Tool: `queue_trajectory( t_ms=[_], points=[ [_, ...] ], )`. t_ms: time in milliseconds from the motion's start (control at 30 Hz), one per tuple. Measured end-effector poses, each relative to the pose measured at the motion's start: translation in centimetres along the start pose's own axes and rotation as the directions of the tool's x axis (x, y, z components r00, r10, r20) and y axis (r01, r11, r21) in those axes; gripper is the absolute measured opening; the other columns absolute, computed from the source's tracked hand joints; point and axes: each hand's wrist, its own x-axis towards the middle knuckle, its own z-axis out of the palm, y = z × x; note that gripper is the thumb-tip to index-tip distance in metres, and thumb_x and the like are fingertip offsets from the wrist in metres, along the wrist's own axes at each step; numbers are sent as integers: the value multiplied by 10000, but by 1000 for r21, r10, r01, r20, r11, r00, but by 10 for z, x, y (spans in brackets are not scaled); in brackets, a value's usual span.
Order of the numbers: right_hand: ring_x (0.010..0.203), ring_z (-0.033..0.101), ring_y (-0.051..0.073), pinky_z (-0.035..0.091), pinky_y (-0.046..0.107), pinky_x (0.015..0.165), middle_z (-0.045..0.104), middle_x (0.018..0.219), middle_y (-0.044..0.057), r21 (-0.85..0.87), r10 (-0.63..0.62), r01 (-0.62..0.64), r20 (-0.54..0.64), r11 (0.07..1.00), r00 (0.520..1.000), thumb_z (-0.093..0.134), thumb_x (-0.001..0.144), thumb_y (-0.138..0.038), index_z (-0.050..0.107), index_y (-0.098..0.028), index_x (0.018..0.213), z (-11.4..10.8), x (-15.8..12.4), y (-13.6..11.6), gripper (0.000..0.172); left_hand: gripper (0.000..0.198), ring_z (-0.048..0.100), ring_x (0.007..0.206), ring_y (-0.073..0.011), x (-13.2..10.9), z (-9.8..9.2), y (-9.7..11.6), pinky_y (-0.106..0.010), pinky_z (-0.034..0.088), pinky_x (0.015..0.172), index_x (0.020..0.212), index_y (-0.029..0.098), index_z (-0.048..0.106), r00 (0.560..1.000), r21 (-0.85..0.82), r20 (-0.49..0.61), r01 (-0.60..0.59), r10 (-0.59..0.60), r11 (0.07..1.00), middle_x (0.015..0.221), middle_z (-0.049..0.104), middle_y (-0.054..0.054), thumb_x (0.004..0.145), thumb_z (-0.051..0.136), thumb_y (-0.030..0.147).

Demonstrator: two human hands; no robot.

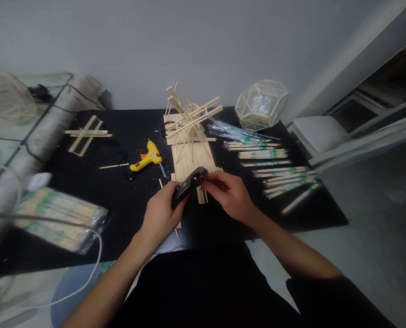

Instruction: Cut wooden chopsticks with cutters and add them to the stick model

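At the grip: pliers (186, 187), dark, head angled toward the right fingertips, above the near end of the stack.
Left hand (161, 207): wrapped around the plier handles; whether the jaws bite on anything cannot be told.
Right hand (235, 195): thumb and forefinger drawn together right at the plier head; a sliver of stick between them is likely, but too small to be sure.
Work in hand: by the pose, probably nipping or trimming a small piece of wood.
Next move: seems to call for the piece held steady, right fingertips clear of the bite, and a squeeze from the left hand.
Stack (191, 157): loose sticks side by side, under and just beyond the grip.
Right packets (263, 155): right of the grip, clear plastic with green labels, sticks inside.
Wrappers (235, 130): beyond and right of the grip, clear and crumpled; contents uncertain.
Left packets (62, 218): well left of the grip, clear plastic, full of pale sticks.
Frame (262, 105): far beyond and right of the grip, many-sided; clear plastic shows through it, inside or behind, cannot tell.
Glue gun (146, 157): left of the grip and beyond it, lying flat on the table (127, 205).
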Motion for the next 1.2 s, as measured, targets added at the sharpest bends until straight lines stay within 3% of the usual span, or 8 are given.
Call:
queue_trajectory(
  t_ms=[500, 767, 967, 1200],
  points=[
    [784, 744, 185, 594, 320, 748, 781, 809, 29, -81, -20, 17, -32, 997, 999, 706, 925, -297, 774, -210, 940, 5, 0, -3, 112, 151, 522, 506, -149, 2, 3, -5, -257, 333, 535, 808, 241, 477, 999, 83, 2, 49, -50, 995, 625, 548, 18, 932, 541, 300],
    [748, 730, 166, 572, 290, 702, 761, 800, 17, -65, -9, 6, -40, 998, 999, 726, 922, -349, 714, -211, 909, 8, -3, 3, 139, 133, 534, 513, -159, 1, 5, -6, -258, 321, 541, 799, 246, 457, 1000, 114, 3, 28, -28, 993, 614, 534, 21, 904, 535, 275],
    [657, 666, 146, 533, 275, 653, 724, 720, 2, -148, -41, 36, -32, 988, 999, 696, 951, -393, 708, -205, 875, 8, -4, 1, 203, 126, 550, 566, -165, 0, 2, -2, -260, 360, 579, 822, 243, 472, 1000, 77, 5, 15, -16, 997, 672, 573, 11, 914, 534, 304],
    [575, 549, 110, 476, 261, 595, 645, 648, -12, -95, 29, -21, 84, 995, 996, 661, 967, -493, 640, -198, 720, 3, -2, -10, 385, 82, 582, 651, -171, -1, 0, -8, -267, 403, 632, 871, 232, 532, 998, 17, 51, -38, 37, 999, 750, 621, -4, 935, 548, 279]
  ],
)
